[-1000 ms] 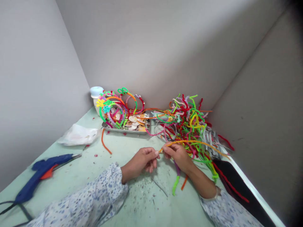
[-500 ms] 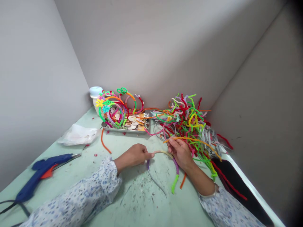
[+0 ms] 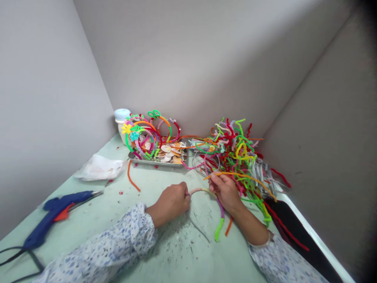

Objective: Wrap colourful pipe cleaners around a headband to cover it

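Note:
Between my hands arches a thin headband (image 3: 202, 190), wrapped in pale pink, cream, purple and green fuzzy stretches; one end is bare grey. My left hand (image 3: 173, 200) is closed around its left side, where a bit of purple shows beside the fingers. On the other side, my right hand (image 3: 225, 191) pinches an orange pipe cleaner (image 3: 250, 176) between thumb and forefinger, and its lower fingers touch the band. The purple and green end (image 3: 219, 228) of the band hangs below my right hand. A short orange piece (image 3: 229, 226) lies by my right wrist.
A metal tray (image 3: 159, 162) holds shell-like pieces and finished colourful headbands (image 3: 147, 133). To its right is a tangled heap of pipe cleaners (image 3: 235, 149). A blue glue gun (image 3: 53, 218), a plastic bag (image 3: 101, 168) and a lidded jar (image 3: 121, 120) stand or lie at left.
My left hand has curled its pointing finger in and now closes around the band's left side. My right hand keeps its hold on the orange pipe cleaner. The view has shifted slightly.

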A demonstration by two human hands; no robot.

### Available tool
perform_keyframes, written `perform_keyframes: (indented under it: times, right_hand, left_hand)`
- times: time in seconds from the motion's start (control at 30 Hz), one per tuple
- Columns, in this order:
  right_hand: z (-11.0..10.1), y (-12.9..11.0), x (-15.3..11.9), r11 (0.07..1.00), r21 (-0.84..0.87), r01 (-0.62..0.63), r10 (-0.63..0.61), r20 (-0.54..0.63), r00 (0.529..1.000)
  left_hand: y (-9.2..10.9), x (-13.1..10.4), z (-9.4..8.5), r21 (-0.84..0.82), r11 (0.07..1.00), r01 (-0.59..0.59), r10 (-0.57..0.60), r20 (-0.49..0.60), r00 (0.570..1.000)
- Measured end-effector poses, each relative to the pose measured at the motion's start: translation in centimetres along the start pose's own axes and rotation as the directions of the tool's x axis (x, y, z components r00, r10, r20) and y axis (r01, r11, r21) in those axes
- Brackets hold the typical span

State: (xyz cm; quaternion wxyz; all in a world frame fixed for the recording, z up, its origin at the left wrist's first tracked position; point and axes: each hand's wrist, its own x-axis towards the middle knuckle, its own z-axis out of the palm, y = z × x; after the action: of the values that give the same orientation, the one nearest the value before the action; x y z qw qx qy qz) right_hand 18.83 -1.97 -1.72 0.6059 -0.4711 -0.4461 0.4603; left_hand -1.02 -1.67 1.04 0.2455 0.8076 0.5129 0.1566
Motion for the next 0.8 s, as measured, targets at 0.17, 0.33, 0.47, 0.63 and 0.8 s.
perform_keyframes:
  times: [0.17, 0.33, 0.47, 0.63, 0.8]
  right_hand:
    - [0.0, 0.2, 0.1, 0.999, 0.047, -0.003, 0.003, 0.008, 1.000]
    - [0.0, 0.3, 0.1, 0.999, 0.029, 0.015, -0.015, -0.006, 1.000]
    - [0.3, -0.6, 0.0, 0.988, -0.042, 0.148, -0.148, -0.001, 0.989]
    - [0.5, -1.7, -0.5, 0.954, -0.188, 0.232, -0.212, 0.120, 0.970]
    - [0.2, -1.0, -0.4, 0.978, -0.183, 0.103, -0.097, 0.043, 0.994]
  left_hand:
    - [0.4, 0.7, 0.4, -0.448, 0.887, 0.113, -0.078, 0.098, 0.992]
    - [1.6, 1.1, -0.7, -0.862, 0.477, 0.172, -0.001, 0.195, 0.981]
    - [1.9, 0.8, -1.5, -0.938, 0.268, 0.220, 0.042, 0.239, 0.970]
    - [1.3, 0.9, -1.1, -0.966, 0.130, 0.225, 0.113, 0.239, 0.964]
    - [1.0, 1.2, -0.7, -0.968, 0.126, 0.215, 0.070, 0.225, 0.972]
